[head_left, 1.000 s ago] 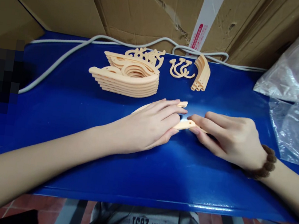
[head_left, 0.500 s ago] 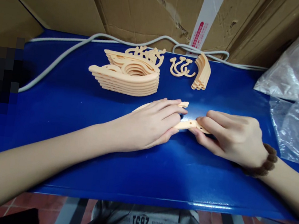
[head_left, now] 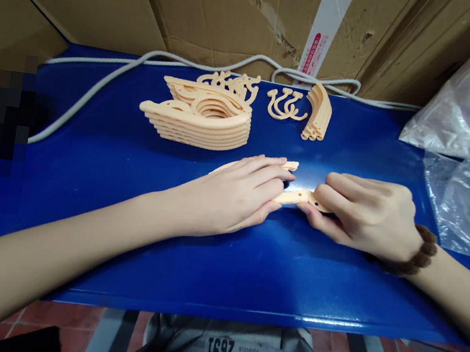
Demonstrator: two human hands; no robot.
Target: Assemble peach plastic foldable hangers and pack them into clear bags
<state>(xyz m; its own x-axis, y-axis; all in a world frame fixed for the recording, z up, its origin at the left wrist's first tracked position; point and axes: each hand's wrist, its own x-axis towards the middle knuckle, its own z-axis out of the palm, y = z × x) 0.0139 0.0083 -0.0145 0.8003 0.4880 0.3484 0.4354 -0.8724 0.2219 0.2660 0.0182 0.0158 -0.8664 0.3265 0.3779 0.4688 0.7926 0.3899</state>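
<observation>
My left hand [head_left: 238,197] lies over a beige plastic hanger part [head_left: 293,197], thumb along the near edge and fingers bent across the top; most of the part is hidden beneath. Between the thumb and curled fingers of my right hand [head_left: 359,215], a smaller beige piece with a hole [head_left: 317,203] is pinched. Its left end meets the hanger part; whether the two are locked together cannot be seen. Beyond my left hand stands a stack of matching beige hanger parts [head_left: 200,128].
Several hanger hooks [head_left: 286,105] lie beside a bundle of curved beige pieces [head_left: 319,113]; more hooks [head_left: 246,88] sit behind the stack. A white cable [head_left: 99,89] runs along the back of the blue table [head_left: 221,278], before cardboard boxes [head_left: 222,12]. Plastic bags [head_left: 464,108] are at right.
My right hand has shifted very slightly, with its fingers a little farther right along the small piece. My left hand keeps its place on the hanger part.
</observation>
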